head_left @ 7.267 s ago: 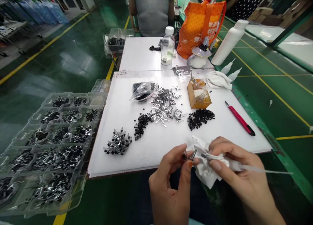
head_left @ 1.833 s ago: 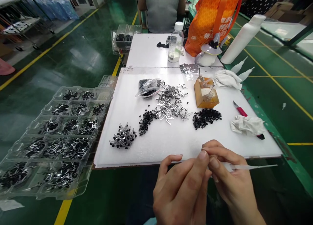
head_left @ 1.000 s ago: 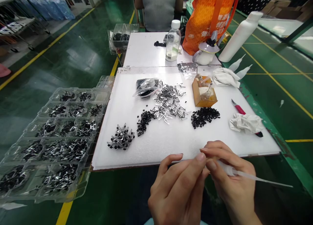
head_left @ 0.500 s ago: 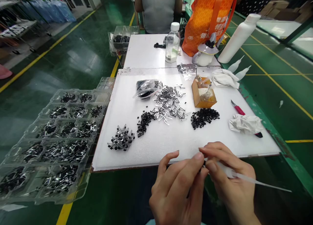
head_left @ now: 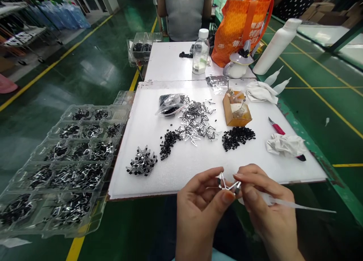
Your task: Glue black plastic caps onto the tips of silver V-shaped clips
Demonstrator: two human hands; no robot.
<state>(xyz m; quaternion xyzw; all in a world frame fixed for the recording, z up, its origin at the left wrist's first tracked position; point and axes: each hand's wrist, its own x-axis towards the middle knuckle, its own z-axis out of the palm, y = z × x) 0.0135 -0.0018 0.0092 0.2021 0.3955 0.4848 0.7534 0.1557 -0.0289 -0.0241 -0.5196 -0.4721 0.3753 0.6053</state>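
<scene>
My left hand [head_left: 202, 204] pinches a bent silver metal clip [head_left: 227, 184] with small black pieces at its ends. Close against it is my right hand [head_left: 266, 204], its fingertips at the clip's right end; whether they grip the clip I cannot tell. A white plastic dropper [head_left: 289, 203] lies in the right hand, its thin tail pointing right. Beyond the hands are loose silver clips [head_left: 195, 119], two heaps of small black pieces, one on the right [head_left: 238, 138] and one on the left [head_left: 168, 143], and a pile of clips with black ends [head_left: 141, 162].
Trays of black and silver parts [head_left: 65, 151] stand left of the white table [head_left: 176, 181]. On it are a plastic bag [head_left: 171, 104], a wooden box [head_left: 236, 113], a red-handled craft knife [head_left: 276, 126] and crumpled tissue [head_left: 285, 144]. A bottle [head_left: 200, 53] and orange bag [head_left: 241, 30] stand behind; a person sits beyond.
My left hand has turned and its fingers have opened out, so the silver clip now shows between the hands. My right hand stays nearly in place with the dropper.
</scene>
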